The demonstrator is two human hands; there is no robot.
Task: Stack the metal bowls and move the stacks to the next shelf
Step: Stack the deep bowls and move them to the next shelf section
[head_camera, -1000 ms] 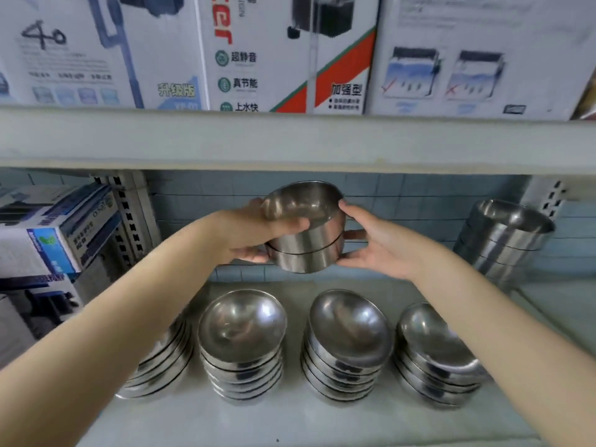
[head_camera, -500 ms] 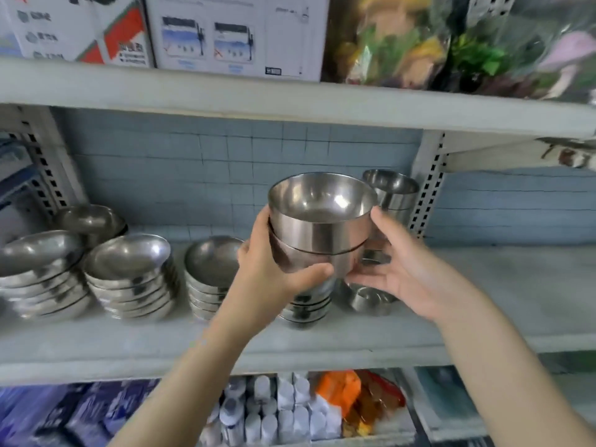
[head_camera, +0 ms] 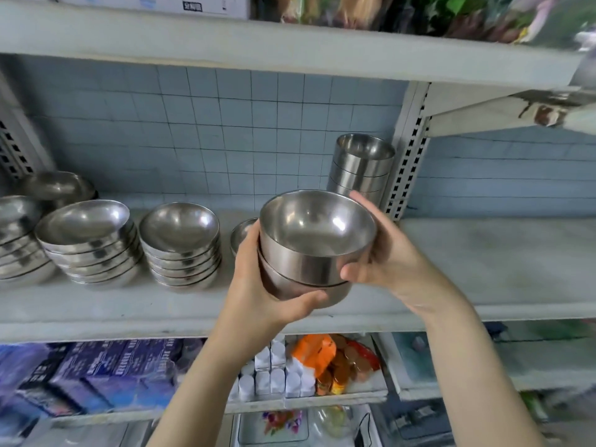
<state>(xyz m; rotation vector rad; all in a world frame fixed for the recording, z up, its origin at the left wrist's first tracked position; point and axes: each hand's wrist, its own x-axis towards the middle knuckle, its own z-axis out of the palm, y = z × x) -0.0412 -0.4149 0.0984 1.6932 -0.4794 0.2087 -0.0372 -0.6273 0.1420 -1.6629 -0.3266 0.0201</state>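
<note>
**Two Nested Bowls Held Above the Shelf**

Head camera: both hands grip two nested metal bowls (head_camera: pixel 309 256) in the air, in front of the grey shelf (head_camera: pixel 490 259). The left hand (head_camera: pixel 258 285) curls round the lower bowl with its thumb underneath. The right hand (head_camera: pixel 390 259) clasps the upper bowl's side. A taller stack (head_camera: pixel 361 166) stands behind, beside the slotted upright (head_camera: pixel 408 156). Stacks of shallow bowls (head_camera: pixel 180 246) sit to the left.
</note>
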